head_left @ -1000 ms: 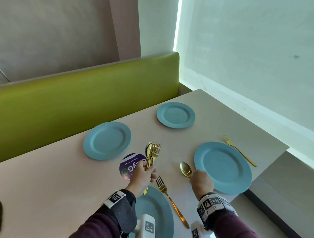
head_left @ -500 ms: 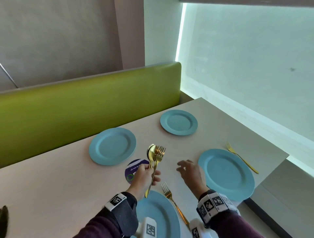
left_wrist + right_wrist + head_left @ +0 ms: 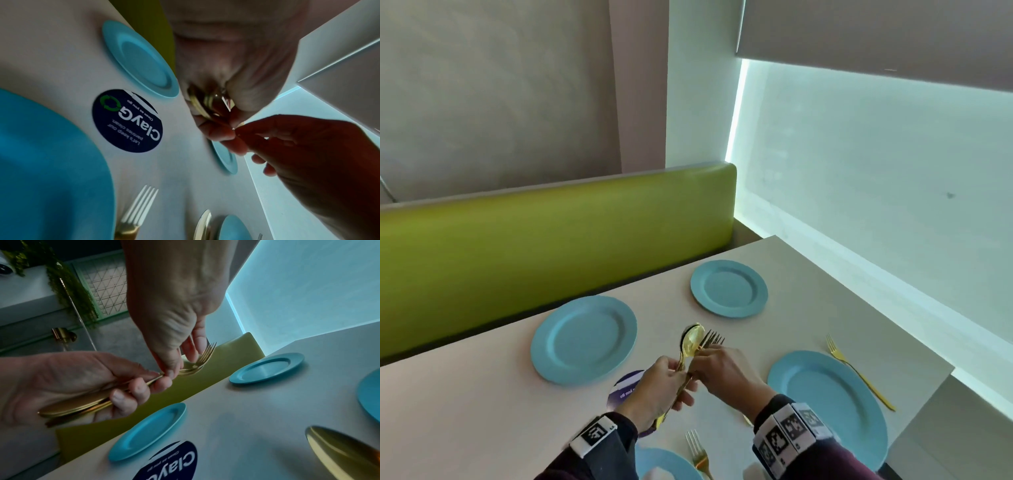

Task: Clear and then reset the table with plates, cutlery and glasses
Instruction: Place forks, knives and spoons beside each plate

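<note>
My left hand (image 3: 661, 383) grips a bundle of gold cutlery (image 3: 697, 346) by the handles, spoon bowl and fork tines pointing up and away. My right hand (image 3: 717, 365) has come across and pinches a fork (image 3: 205, 356) of that bundle near its neck. Several blue plates lie on the table: two far ones (image 3: 583, 339) (image 3: 728, 287), a large one at the right (image 3: 828, 404), one at the near edge (image 3: 664, 464). A gold spoon (image 3: 339, 449) lies on the table below my right wrist. Loose gold forks lie by the near plate (image 3: 698, 454) and right of the large plate (image 3: 859, 373).
A round dark sticker (image 3: 127, 121) is stuck on the pale table (image 3: 465, 404) beneath my left hand. A green bench back (image 3: 551, 246) runs along the far side. A bright window wall (image 3: 876, 178) borders the table's right edge.
My right hand let go of the spoon on the table beside the large plate, then moved left and up to the bundle in my left hand and pinched a fork there. The view tilted up.
</note>
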`<state>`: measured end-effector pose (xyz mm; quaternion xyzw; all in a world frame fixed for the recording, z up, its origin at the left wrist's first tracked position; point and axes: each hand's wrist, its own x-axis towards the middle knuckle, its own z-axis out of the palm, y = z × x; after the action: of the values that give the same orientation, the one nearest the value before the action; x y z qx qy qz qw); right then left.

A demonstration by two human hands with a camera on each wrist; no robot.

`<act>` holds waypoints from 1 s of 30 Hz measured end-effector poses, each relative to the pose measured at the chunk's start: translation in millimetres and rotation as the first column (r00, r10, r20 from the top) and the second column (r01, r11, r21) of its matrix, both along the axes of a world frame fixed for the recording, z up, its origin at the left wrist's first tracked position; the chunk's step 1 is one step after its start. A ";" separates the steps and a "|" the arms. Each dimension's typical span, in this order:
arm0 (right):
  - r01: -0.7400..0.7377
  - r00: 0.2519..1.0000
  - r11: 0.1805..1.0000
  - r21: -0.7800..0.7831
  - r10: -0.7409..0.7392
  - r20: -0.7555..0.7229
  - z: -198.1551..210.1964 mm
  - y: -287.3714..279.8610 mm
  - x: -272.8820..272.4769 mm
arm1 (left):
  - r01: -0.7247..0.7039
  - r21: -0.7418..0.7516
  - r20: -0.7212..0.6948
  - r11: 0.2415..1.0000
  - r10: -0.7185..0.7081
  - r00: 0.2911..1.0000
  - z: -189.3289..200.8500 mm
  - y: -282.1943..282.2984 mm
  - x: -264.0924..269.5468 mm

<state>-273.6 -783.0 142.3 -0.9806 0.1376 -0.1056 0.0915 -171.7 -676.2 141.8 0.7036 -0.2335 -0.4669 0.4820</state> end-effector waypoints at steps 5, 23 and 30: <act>-0.046 0.985 0.996 0.074 0.058 -0.162 6.9 -48.7 18.1 | 0.012 0.035 0.065 0.999 -0.014 0.998 -1.1 -40.7 13.8; 0.855 0.510 0.431 0.289 -0.800 -0.316 -28.8 -288.1 -0.4 | -0.310 0.012 0.149 0.951 0.305 0.941 -33.2 -132.8 93.2; 0.934 0.343 0.254 0.253 -0.837 -0.427 -84.8 -328.3 -2.2 | -0.256 0.033 0.161 0.966 0.248 0.955 -53.5 -152.9 101.5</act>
<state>-275.9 -1111.3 57.5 -0.6816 0.6951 -0.0013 0.2288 -70.2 -829.1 88.3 0.7745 -0.1661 -0.3515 0.4990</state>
